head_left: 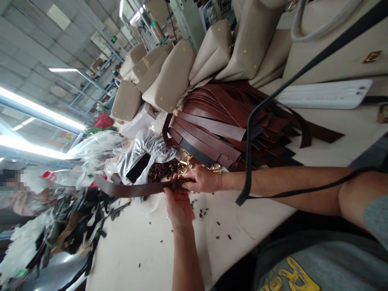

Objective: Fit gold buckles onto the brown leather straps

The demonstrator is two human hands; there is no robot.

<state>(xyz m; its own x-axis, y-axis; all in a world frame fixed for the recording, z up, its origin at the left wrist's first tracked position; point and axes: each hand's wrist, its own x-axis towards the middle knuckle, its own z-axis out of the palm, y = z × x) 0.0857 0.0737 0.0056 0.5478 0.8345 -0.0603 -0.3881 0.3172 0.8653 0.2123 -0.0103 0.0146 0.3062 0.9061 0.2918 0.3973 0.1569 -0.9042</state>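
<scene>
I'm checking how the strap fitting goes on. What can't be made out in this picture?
- Head view: the stretch of the brown strap between the right hand and left hand is covered by their fingers.
- Head view: the dark bits on the table are too small to identify.
- Head view: the yellow shirt print is cut off by the bottom edge.

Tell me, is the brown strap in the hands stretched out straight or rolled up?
Stretched out straight. The brown strap runs flat and long from the two hands, left hand and right hand, with no coil anywhere.
</scene>
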